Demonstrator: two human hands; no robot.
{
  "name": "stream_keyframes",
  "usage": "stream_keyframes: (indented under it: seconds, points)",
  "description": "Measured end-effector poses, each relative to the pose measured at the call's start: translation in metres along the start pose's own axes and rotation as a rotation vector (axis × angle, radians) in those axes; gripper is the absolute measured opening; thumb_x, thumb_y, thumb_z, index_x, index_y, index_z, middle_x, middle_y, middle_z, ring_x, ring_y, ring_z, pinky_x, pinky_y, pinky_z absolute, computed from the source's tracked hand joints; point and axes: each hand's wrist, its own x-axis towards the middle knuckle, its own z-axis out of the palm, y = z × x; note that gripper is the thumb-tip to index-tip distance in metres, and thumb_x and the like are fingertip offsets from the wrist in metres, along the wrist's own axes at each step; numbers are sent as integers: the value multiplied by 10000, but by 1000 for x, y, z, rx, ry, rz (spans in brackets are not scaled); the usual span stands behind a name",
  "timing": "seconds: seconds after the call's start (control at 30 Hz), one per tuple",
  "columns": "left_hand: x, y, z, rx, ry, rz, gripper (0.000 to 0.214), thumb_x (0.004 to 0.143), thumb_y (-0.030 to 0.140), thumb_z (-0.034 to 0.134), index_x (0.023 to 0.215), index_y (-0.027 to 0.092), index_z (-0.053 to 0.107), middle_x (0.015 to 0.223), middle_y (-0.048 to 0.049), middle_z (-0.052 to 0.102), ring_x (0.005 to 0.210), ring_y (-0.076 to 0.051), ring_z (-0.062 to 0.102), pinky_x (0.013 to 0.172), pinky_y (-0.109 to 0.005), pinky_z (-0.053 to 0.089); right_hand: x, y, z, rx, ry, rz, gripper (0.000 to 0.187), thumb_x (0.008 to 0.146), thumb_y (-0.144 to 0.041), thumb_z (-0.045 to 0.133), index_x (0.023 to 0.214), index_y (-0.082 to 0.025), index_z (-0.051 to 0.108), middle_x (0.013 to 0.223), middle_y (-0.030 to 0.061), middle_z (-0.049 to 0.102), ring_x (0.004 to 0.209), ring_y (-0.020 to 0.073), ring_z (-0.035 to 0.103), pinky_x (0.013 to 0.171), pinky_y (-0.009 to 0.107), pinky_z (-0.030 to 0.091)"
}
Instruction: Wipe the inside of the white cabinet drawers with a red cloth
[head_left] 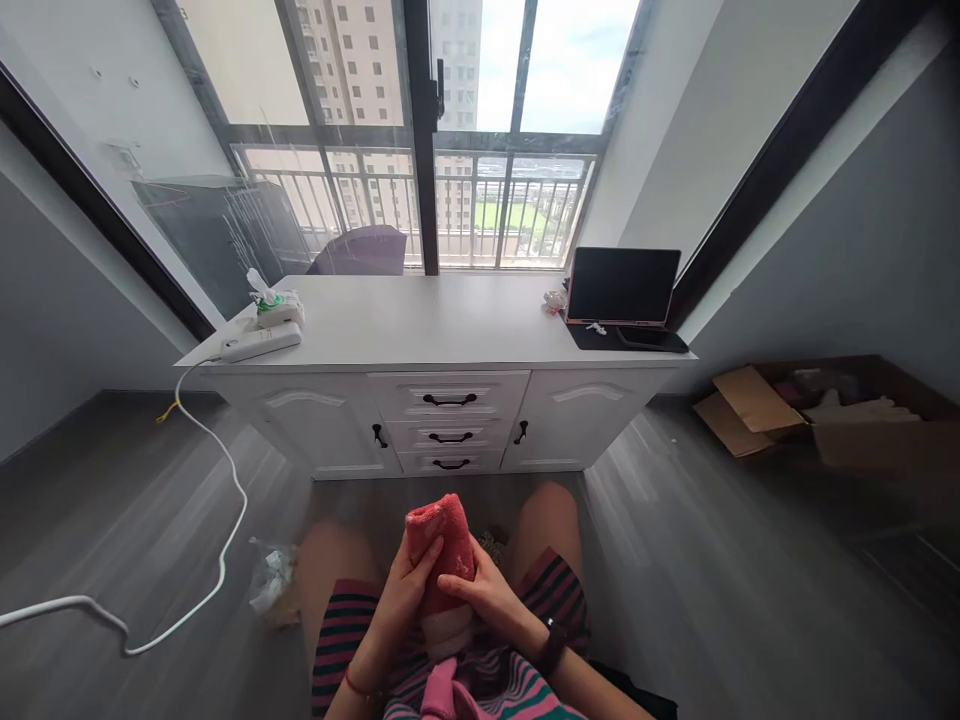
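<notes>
Above my lap I hold a folded red fluffy cloth (454,540), with a paler band at its lower end. A thin white mark shows on its front. My left hand (411,582) grips its left side, thumb laid across the front. On the other side my right hand (486,592) has closed around the edge, its thumb pressing on the front face. Most of the fingers are hidden behind the cloth. A pink fabric strip (441,690) lies just below it, over my striped clothing.
Ahead stands a white cabinet (420,320) carrying a tablet (624,285), a tissue pack (279,308) and a power strip (261,342). Its white cable (232,480) crosses the floor at left, near a plastic bag (274,575). An open cardboard box (877,440) is at right.
</notes>
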Motion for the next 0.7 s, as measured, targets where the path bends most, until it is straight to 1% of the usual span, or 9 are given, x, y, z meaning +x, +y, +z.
stream_keyframes:
  seconds: [0.1,0.2,0.3,0.4,0.47,0.5,0.57,0.63,0.7]
  points:
    - [15,-7,-7,154,-11,81,464,697,419,789,1106,213,713,1235,-89,685,1236,-274,566,1126,-390,343,6,12,-1,7,55,46,747,547,-385,887,1219,-223,601,1221,73,662,1161,288,593,1030,449,428]
    - [26,-8,-10,212,19,111,476,619,395,844,1031,185,731,1111,-104,712,1132,-290,623,1061,-382,409,9,16,-2,49,134,90,614,574,-318,845,1143,-210,643,1097,45,707,1063,266,635,998,435,437]
    - [30,-1,-6,41,27,-8,516,551,368,885,1004,187,717,1080,-103,720,1078,-294,649,997,-389,462,9,6,-6,106,130,121,527,620,-259,777,1132,-206,662,1005,23,727,1008,245,653,972,403,438]
    - [29,10,2,-257,-111,-206,525,604,388,856,1078,234,693,1179,-88,706,1111,-276,643,989,-390,478,8,-7,-12,124,82,169,454,619,-208,742,1070,-195,696,939,11,734,899,208,663,865,327,462]
    - [30,12,6,-325,-193,-298,505,624,373,843,1082,221,695,1173,-98,710,1107,-279,647,975,-385,489,10,-11,-16,133,101,224,376,599,-198,740,973,-172,713,854,6,730,765,172,647,743,275,456]
    - [31,11,7,-309,-178,-311,501,602,341,855,1059,209,699,1139,-100,721,1088,-284,655,956,-380,499,12,-11,-17,147,123,251,355,589,-201,745,940,-161,713,817,5,724,714,156,633,702,259,446]
    - [34,5,5,-254,-48,-250,518,543,256,874,1026,217,690,1094,-80,729,1070,-283,661,919,-360,514,17,-6,-20,191,158,288,372,568,-228,774,923,-138,705,791,14,715,675,141,620,678,250,440]
    - [38,-4,0,-230,82,-158,558,515,204,864,1034,251,665,1112,-51,720,1100,-275,647,905,-340,518,22,1,-21,223,170,305,455,552,-274,818,963,-123,695,833,36,715,709,148,638,703,261,452]
    - [41,-14,-6,-234,136,-104,573,528,187,839,1059,279,645,1133,-33,710,1125,-260,635,903,-323,517,24,9,-22,220,161,314,523,536,-301,852,999,-120,689,879,52,712,744,152,651,716,265,458]
